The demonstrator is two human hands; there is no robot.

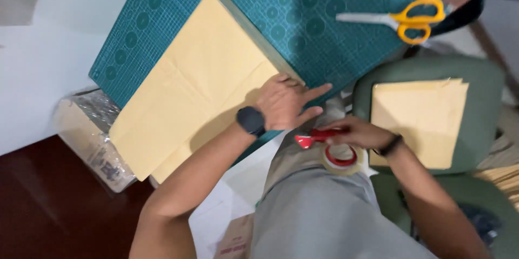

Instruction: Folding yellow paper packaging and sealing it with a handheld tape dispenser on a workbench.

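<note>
White counter (38,70) carries a green cutting mat (303,16) with scissors (403,19). Left hand (284,102), fingers spread, presses a paper-wrapped box (189,81); right hand (359,132) fingers grip a tape dispenser (338,153). Dark wood floor (48,210).

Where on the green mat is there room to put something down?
The cutting mat is bare along its top, between the wrapped parcel and the yellow-handled scissors. The white table left of the mat is free too. It is crowded near the left hand on the parcel and the right hand with the tape dispenser.
</note>
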